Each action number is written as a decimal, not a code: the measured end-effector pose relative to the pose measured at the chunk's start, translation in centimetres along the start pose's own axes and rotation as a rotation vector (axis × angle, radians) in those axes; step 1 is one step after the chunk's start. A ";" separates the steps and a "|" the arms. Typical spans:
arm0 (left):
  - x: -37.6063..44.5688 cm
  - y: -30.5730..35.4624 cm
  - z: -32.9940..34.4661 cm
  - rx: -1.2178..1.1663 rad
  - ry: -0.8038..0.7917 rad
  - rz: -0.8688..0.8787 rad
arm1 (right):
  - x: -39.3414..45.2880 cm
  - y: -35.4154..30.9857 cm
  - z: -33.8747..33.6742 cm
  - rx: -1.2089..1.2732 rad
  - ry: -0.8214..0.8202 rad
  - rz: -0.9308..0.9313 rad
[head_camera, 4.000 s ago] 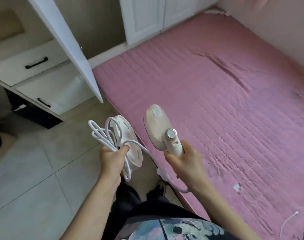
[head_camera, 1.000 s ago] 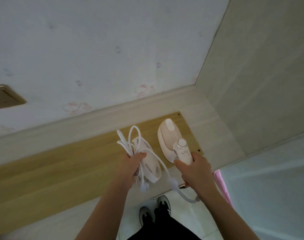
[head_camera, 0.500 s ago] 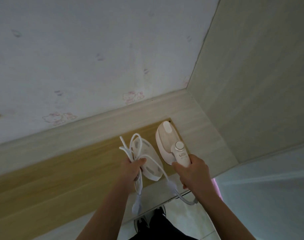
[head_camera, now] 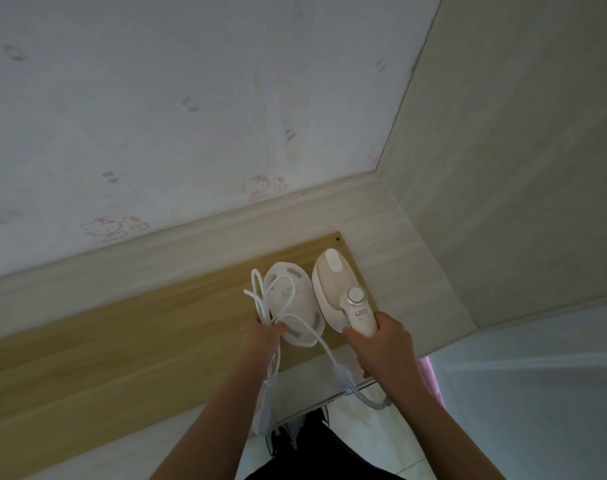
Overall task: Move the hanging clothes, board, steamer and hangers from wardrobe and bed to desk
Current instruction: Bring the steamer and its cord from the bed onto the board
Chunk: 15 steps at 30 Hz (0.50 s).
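Desk (head_camera: pixel 381 216) nearer, steamer (head_camera: pixel 336 289) lower over board (head_camera: pixel 122 341)

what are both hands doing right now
Left hand: closed on the coiled white cord and oval white plastic base.
Right hand: closed on the cream handheld steamer.

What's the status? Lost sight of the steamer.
Right hand grips steamer. Left hand holds base and cord. Both over board. Nothing in the way.
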State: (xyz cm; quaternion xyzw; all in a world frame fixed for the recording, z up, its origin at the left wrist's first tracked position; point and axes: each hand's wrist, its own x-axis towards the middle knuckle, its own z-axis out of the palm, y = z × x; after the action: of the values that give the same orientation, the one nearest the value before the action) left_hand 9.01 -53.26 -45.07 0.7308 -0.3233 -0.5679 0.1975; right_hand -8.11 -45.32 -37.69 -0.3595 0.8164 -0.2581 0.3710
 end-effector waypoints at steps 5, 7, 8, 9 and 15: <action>-0.6 -0.4 -0.6 -0.045 0.044 0.010 | 0.3 0.2 0.5 -0.006 0.000 -0.017; -1.0 -0.8 -1.3 -0.064 0.078 0.022 | 0.4 0.0 0.8 0.006 -0.005 -0.031; -1.2 -1.0 -1.7 -0.070 0.097 0.031 | 0.4 -0.1 1.0 0.013 -0.013 -0.038; -1.3 -1.2 -2.2 -0.071 0.115 0.045 | 0.3 -0.2 1.3 0.022 -0.024 -0.045; -2.1 -1.7 -4.9 -0.131 0.197 0.097 | 0.1 -0.8 4.1 0.045 -0.085 -0.076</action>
State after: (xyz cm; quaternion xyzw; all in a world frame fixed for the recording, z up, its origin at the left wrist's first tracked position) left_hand 13.82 -51.02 -43.35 0.7520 -0.2998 -0.5030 0.3027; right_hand -4.64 -46.49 -39.60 -0.3924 0.7796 -0.2750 0.4032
